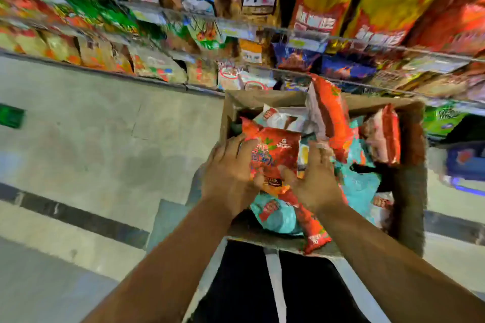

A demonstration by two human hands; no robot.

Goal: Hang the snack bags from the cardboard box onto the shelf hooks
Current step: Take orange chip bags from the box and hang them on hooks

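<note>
Both hands hold one red snack bag (275, 155) over the open cardboard box (410, 191), which sits on the grey floor (91, 126) against the shelf (157, 12). The left hand (231, 170) curls round the bag's left edge. The right hand (316, 181) grips its right edge, with the thumb seemingly pressing the lower front, though blur makes that uncertain. More red bags and teal bags (362, 186) lie jumbled in the box beneath. Rows of packets fill the shelf beyond.

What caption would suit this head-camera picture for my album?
Left hand and right hand grip an orange snack bag in a cardboard box full of bags, beside stocked shelves.
</note>
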